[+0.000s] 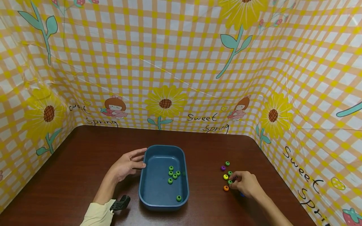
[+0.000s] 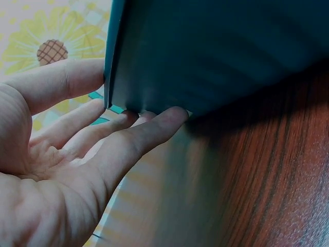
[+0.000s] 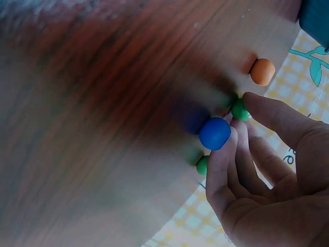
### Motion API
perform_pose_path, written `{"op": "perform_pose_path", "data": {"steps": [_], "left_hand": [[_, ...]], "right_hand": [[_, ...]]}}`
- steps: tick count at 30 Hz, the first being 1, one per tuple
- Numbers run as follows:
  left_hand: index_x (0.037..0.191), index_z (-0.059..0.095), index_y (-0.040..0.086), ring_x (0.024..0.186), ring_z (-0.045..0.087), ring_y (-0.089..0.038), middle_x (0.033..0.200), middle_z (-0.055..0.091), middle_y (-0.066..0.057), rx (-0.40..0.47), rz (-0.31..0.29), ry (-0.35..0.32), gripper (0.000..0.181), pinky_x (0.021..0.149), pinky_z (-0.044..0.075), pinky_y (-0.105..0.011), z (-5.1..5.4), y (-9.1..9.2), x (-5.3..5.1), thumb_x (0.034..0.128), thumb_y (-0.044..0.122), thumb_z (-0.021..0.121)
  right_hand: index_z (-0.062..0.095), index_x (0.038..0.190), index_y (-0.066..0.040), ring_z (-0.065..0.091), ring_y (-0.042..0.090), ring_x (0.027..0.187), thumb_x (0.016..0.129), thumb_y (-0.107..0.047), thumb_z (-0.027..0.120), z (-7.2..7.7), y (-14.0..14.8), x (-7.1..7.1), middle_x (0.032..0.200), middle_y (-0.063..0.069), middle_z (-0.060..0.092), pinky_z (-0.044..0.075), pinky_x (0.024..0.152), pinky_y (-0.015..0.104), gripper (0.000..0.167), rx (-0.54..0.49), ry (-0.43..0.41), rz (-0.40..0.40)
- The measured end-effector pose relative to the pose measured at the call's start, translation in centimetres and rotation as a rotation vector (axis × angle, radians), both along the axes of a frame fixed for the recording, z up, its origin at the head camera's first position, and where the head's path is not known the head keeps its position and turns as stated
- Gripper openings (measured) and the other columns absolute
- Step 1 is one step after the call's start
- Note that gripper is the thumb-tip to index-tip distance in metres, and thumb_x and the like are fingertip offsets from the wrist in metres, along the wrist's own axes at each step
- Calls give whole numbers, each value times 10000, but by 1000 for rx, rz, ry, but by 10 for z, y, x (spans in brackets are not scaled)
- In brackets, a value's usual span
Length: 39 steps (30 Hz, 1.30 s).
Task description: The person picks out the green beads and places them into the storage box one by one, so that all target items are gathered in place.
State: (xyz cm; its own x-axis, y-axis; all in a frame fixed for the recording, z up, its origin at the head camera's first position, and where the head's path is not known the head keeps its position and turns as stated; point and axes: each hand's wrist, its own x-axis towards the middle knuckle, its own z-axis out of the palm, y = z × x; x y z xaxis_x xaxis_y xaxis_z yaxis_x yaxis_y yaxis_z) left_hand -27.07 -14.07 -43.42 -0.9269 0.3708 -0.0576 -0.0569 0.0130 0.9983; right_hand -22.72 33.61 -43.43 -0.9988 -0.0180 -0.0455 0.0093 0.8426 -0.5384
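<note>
A blue rectangular tray [image 1: 144, 191] stands on the table, with several green beads [image 1: 175, 176] inside. My left hand [image 1: 127, 165] rests against its left side, fingers extended and touching the rim and outer wall. To the right of the tray, my right hand [image 1: 246, 183] is down among loose beads. Its thumb and fingertips pinch a green bead [image 3: 240, 109]. Beside those fingertips is a blue bead [image 3: 215, 134], mostly covered by the hand in the head view. An orange bead [image 1: 226, 188], a yellow bead [image 1: 225, 177] and a purple bead [image 1: 223, 168] lie close by.
More green beads lie near the right hand, one farthest back [image 1: 227, 163]. The dark wooden table [image 1: 93, 150] meets a checked, flower-printed cloth [image 1: 181, 69] at the back and both sides. A black strap mount [image 1: 120, 203] sits at the left wrist.
</note>
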Motion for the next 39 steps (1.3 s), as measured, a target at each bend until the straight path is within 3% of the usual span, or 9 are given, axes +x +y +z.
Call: {"op": "perform_pose_path", "data": {"steps": [13,30,39], "left_hand": [[1579,325,33,1230,623,-443,1550,397,-311,-4,9,-4,699,911,568,-500,1,0,1,957,3,643],[1580,332,51,1257,600,-451,1555,399,-300,-6,7,-7,709,905,573,-476,-4,-1,-2,951,16,659],[1583,320,43,1262,597,-452,1559,389,-305,-13,-1,-1,729,907,574,-479,-2,-1,-1,948,50,678]], "right_hand": [[753,1001,-108,648,141,706,862,-156,770,15,-9,-2,828,7,735,512,614,333,148,-19,37,17],[747,984,-129,670,108,713,882,-122,738,29,-56,-16,854,-9,751,519,614,288,103,-71,155,108],[751,950,-157,705,123,792,871,-118,741,32,-79,-23,840,-40,758,538,699,325,90,-95,198,144]]}}
